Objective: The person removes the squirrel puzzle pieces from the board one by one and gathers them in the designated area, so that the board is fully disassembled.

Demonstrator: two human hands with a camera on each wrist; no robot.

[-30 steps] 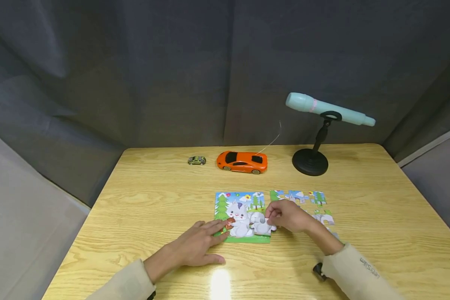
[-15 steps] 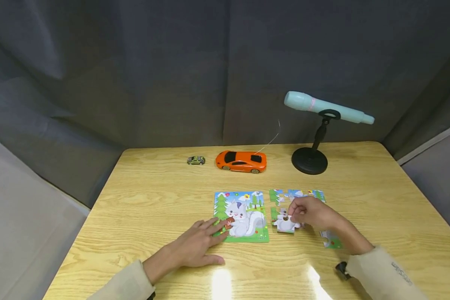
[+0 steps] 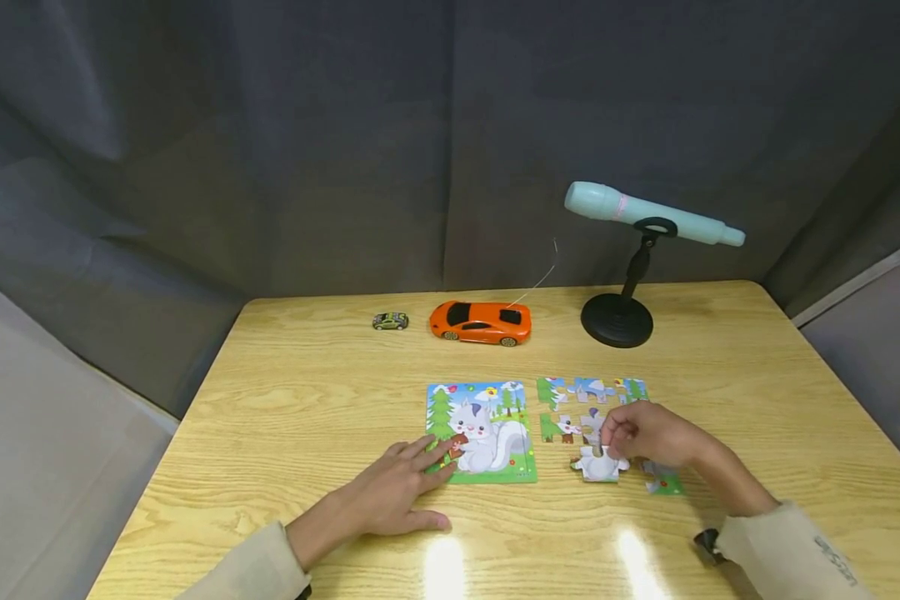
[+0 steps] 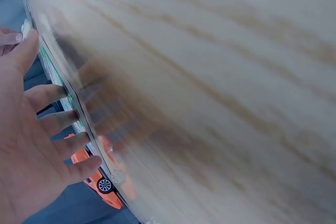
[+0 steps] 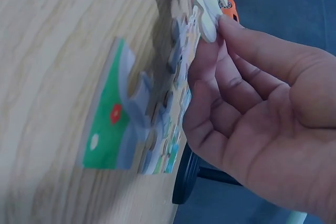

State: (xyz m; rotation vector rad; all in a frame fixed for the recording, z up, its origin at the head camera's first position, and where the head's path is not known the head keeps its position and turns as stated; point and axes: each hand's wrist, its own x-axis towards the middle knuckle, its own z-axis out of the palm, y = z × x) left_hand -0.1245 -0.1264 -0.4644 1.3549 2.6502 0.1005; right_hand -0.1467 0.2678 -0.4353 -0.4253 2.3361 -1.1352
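Observation:
My right hand (image 3: pixel 648 433) pinches a jigsaw piece (image 3: pixel 600 468) between thumb and fingertips. This piece shows the squirrel's white body above a strip of green and sits at the front of a partly joined jigsaw (image 3: pixel 555 427). In the right wrist view the pale piece (image 5: pixel 211 3) tilts over the others, its edge at the thumb tip. A green corner piece (image 5: pixel 107 124) with a red flower lies nearby. My left hand (image 3: pixel 393 493) rests with spread fingers on the lower left of a squirrel picture card (image 3: pixel 513 467), covering that corner.
Behind the card, an orange toy car (image 3: pixel 480 323) and a small patterned toy car (image 3: pixel 391 321) stand on the wooden table (image 3: pixel 292 392). Farther right, a black stand (image 3: pixel 617 321) holds a pale blue microphone (image 3: pixel 652 215). A dark curtain (image 3: pixel 345 150) hangs behind the table.
My right hand has carried the jigsaw piece rightward, from over the picture card's right side to the front of the loose pieces. My left hand has stayed on the card.

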